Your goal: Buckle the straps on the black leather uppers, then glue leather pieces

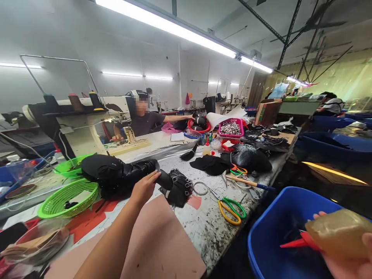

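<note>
Head view: the left hand has its fingers pinched on a black curved piece above the tabletop, beside a buckled black bundle. The right hand's fingers wrap a bottle beyond the right edge, over a blue bin; a light, even squeeze suits it, red nozzle clear of the rim.

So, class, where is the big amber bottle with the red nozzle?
Head view, lower right: the bottle is in the right hand, partly over the blue tub.
</note>
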Tool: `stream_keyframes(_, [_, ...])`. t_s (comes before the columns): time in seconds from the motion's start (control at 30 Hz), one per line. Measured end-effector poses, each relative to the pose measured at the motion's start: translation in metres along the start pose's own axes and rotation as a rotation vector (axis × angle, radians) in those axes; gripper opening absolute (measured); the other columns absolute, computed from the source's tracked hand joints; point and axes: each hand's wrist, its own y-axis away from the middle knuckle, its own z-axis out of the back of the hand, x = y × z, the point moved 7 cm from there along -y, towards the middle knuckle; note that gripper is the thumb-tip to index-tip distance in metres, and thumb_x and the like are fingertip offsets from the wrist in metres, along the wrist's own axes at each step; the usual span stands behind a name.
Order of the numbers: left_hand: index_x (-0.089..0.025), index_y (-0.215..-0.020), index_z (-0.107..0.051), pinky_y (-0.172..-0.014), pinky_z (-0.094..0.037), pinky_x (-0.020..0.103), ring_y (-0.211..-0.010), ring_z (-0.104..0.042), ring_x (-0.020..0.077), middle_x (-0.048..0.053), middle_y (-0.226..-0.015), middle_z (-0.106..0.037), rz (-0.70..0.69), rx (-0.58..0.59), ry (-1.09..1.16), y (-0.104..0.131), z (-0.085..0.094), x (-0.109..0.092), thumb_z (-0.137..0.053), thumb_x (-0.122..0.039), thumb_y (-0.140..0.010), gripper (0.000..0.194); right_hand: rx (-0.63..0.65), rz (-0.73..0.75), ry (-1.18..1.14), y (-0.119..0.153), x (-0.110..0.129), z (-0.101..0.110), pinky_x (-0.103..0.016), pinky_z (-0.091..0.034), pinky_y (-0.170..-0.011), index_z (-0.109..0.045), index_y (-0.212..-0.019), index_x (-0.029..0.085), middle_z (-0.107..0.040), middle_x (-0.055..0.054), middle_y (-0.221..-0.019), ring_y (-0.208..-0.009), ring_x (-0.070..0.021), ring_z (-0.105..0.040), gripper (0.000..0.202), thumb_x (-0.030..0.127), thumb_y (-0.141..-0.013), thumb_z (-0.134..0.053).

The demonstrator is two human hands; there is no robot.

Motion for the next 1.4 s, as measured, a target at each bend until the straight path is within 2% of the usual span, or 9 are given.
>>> stream_keyframes(0.1, [-0.016, -0.125, -0.051, -0.105, -0.03, 0.04, -0.123, -0.043, 0.0249, 0.01, -0.135, -0.046, 0.003, -0.01, -0.016, 0.053, 0.009, -0.002, -0.039, -0.006, -0.072, 0.055, -0.065, -0.107, 0.021, 0.024, -0.008, -0.016, -0.048, -0.048, -0.069, -0.068, -0.074, 0.032, -0.059, -0.008, -0.105, -0.1, -0.0296, -0.053, 0.026, 0.051, -0.056, -0.066])
stream_keyframes(0.23, [-0.029, -0.116, -0.058, -0.103, -0.032, 0.047, -0.123, -0.043, 0.028, 0.004, -0.132, -0.05, 0.04, 0.308, 0.125, 0.151, -0.042, -0.001, -0.042, 0.0, -0.057, 0.068, 0.0, -0.128, 0.028, 0.034, -0.026, -0.03, -0.033, -0.051, -0.049, -0.067, -0.072, 0.028, -0.06, -0.003, -0.085, -0.07, -0.0206, -0.056, 0.031, 0.038, -0.043, -0.072])
stream_keyframes(0.27, [-0.029, -0.116, -0.058, -0.104, -0.029, 0.05, -0.126, -0.038, 0.0299, 0.005, -0.136, -0.045, 0.103, 0.286, 0.175, 0.172, -0.05, 0.003, -0.043, -0.001, -0.057, 0.067, 0.016, -0.137, 0.016, 0.035, -0.031, -0.035, -0.032, -0.051, -0.049, -0.067, -0.072, 0.027, -0.06, -0.003, -0.082, -0.068, -0.0198, -0.056, 0.034, 0.037, -0.04, -0.072])
stream_keyframes(0.4, [-0.019, -0.123, -0.041, -0.099, -0.037, 0.045, -0.124, -0.039, 0.0282, 0.016, -0.138, -0.037, 0.608, -0.024, 0.655, 0.23, -0.056, 0.026, -0.046, -0.021, -0.073, 0.051, 0.119, -0.094, -0.097, 0.041, -0.038, -0.066, -0.027, -0.049, -0.048, -0.066, -0.074, 0.027, -0.059, 0.001, -0.074, -0.063, -0.0169, -0.055, 0.043, 0.047, -0.037, -0.075])
stream_keyframes(0.47, [-0.015, -0.122, -0.033, -0.082, -0.049, 0.04, -0.112, -0.05, 0.0277, 0.02, -0.131, -0.04, 0.901, -0.05, 0.934, 0.245, -0.061, 0.028, -0.047, -0.037, -0.076, 0.052, 0.184, -0.087, -0.119, 0.047, -0.045, -0.081, -0.026, -0.048, -0.046, -0.065, -0.077, 0.028, -0.059, 0.004, -0.072, -0.062, -0.016, -0.055, 0.051, 0.055, -0.035, -0.077])
stream_keyframes(0.6, [-0.018, -0.114, -0.038, -0.057, -0.048, 0.028, -0.082, -0.063, 0.0207, 0.013, -0.105, -0.058, 1.061, 0.009, 1.17, 0.231, -0.064, 0.013, -0.063, -0.045, -0.065, 0.062, 0.347, -0.252, -0.076, 0.067, -0.08, -0.102, -0.028, -0.047, -0.042, -0.065, -0.08, 0.026, -0.063, 0.001, -0.073, -0.058, -0.0179, -0.057, 0.064, 0.069, -0.034, -0.073])
stream_keyframes(0.8, [-0.015, -0.088, -0.053, -0.057, -0.048, 0.029, -0.071, -0.063, 0.0223, 0.007, -0.073, -0.064, 1.071, 0.004, 1.39, 0.199, -0.081, -0.01, -0.068, -0.022, -0.046, 0.044, 0.632, -0.505, -0.056, 0.105, -0.127, -0.121, -0.029, -0.055, -0.054, -0.063, -0.09, 0.025, -0.069, -0.001, -0.079, -0.071, -0.0203, -0.064, 0.047, 0.051, -0.054, -0.077])
stream_keyframes(1.13, [-0.012, -0.095, -0.059, -0.074, -0.05, 0.031, -0.098, -0.06, 0.0264, 0.011, -0.096, -0.068, 0.918, -0.142, 1.752, 0.187, -0.044, -0.057, -0.051, -0.031, -0.064, 0.037, 0.659, -0.591, -0.112, 0.137, -0.12, -0.152, -0.015, -0.042, -0.036, -0.063, -0.098, 0.027, -0.068, 0.0, -0.081, -0.064, -0.0153, -0.061, 0.063, 0.057, -0.044, -0.079])
stream_keyframes(1.4, [-0.019, -0.128, -0.04, -0.065, -0.052, 0.032, -0.09, -0.062, 0.027, 0.006, -0.095, -0.068, 0.899, -0.383, 1.7, 0.2, -0.018, -0.045, -0.07, -0.03, -0.058, 0.076, 0.814, -0.541, -0.135, 0.144, -0.129, -0.156, -0.023, -0.049, -0.044, -0.064, -0.092, 0.03, -0.067, 0.002, -0.079, -0.065, -0.0178, -0.061, 0.053, 0.036, -0.044, -0.086])
